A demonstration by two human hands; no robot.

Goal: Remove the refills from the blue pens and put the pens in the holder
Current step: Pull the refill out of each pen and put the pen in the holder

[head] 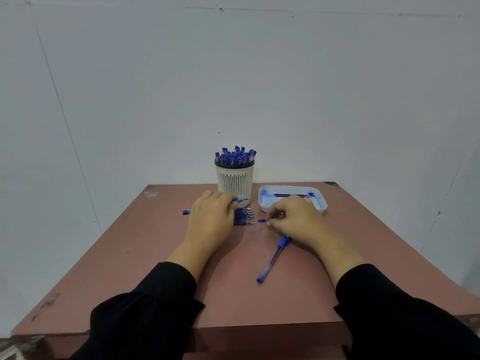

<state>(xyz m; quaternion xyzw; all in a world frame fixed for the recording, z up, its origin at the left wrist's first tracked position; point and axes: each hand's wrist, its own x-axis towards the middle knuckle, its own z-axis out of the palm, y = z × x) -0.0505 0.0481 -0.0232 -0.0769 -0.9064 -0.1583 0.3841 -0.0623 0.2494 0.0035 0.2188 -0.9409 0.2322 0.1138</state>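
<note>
Left hand [211,216] grips a pen [240,200] beside the holder [234,178]

You face plain grey-white wall [259,74], faint seams; reddish-brown table [155,255] pushed against it, corners chipped, light even

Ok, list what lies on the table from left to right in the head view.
Pen end poking out beside the left hand → row of refills → small blue cap → right hand, tray behind it.
</note>
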